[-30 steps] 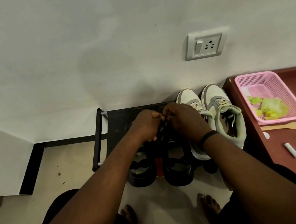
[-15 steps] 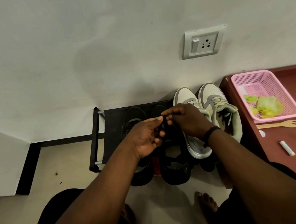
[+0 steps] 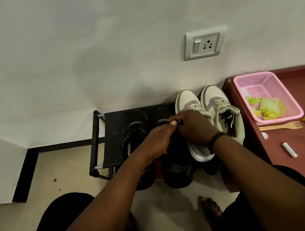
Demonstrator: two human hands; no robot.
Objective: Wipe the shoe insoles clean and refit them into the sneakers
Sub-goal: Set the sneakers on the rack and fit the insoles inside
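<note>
Progress is looking early: you are pinching something dark, seemingly a lace, with both your left hand (image 3: 158, 139) and right hand (image 3: 194, 127) over the black sneaker (image 3: 175, 162) on the rack (image 3: 112, 138), with no insole showing out yet.

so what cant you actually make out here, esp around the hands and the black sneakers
Head view only:
- What the left hand and right hand pinch: hidden by fingers, dark on dark.
- Black sneakers' insoles: hidden by hands and shadow.
- Shoes on the rack's lower level: mostly covered by arms.
- Table: cut off at the right edge.
</note>
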